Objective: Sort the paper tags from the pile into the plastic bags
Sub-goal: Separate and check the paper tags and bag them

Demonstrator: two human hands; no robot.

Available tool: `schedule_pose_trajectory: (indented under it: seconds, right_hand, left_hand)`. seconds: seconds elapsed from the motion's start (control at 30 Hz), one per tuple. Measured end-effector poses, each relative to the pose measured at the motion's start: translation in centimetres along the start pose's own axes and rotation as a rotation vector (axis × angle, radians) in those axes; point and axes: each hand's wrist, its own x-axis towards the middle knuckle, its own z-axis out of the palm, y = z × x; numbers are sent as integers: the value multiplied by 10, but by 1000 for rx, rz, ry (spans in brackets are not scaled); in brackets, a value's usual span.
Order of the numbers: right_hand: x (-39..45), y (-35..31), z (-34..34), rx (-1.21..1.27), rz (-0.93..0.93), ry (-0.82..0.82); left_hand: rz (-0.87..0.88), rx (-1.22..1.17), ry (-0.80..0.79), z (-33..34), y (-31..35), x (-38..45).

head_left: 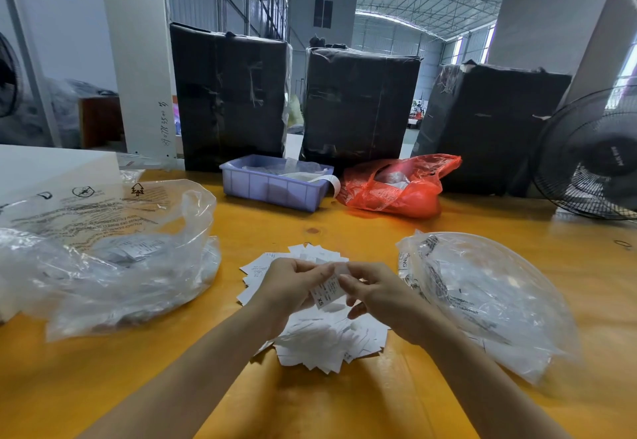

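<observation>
Two hands pinch one paper tag above the pile at lower centre of the frame.

Left hand (pixel 287 287) and right hand (pixel 374 295) meet over the heap of white paper tags (pixel 324 342) on the yellow table (pixel 310 404), fingers curled, each gripping an end of a single tag (pixel 325 292) (printed "XS"). One clear plastic bag (pixel 103 252) lies crumpled at the left with tags inside, another clear bag (pixel 489 297) at the right, both just beside the pile. Further back, at centre frame, sit a lilac plastic bin (pixel 272 188) and a red plastic bag (pixel 403 185), near each other, before three black-wrapped bales (pixel 358 104). At the right edge stands a black fan (pixel 596 156).
</observation>
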Motion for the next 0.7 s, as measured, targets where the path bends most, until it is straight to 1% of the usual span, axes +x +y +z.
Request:
schedule_pose_trajectory:
  seconds: [0.07,0.13,0.2,0.27,0.3,0.37,0.47,0.53,0.6,0.7]
  right_hand:
    - [0,0,2,26,-50,79]
    - [1,1,4,35,-123,214]
    - [1,2,5,-55,-205,325]
    - [1,3,7,-142,-269,343]
    - [1,2,8,-147,-296,327]
    - [0,1,10,-78,-315,292]
    - [-1,0,7,81,-267,248]
    - [-1,1,6,157,-190,214]
    - [-1,2,5,287,-106,233]
    - [0,2,0,466,6,293]
  left_hand:
    - [-46,-82,63,1,1,0]
    - [-79,-150,102,2,3,-2]
    - [-101,-188,111,4,3,-3]
    - [-118,-210,104,6,1,-4]
    - [-123,-228,101,7,1,-4]
    - [-130,-266,111,8,1,-5]
    - [-128,-294,108,7,3,-7]
    - [-131,-298,77,6,3,-7]
    - [-151,-257,23,6,5,-8]
    - [-177,-133,-42,3,8,-6]
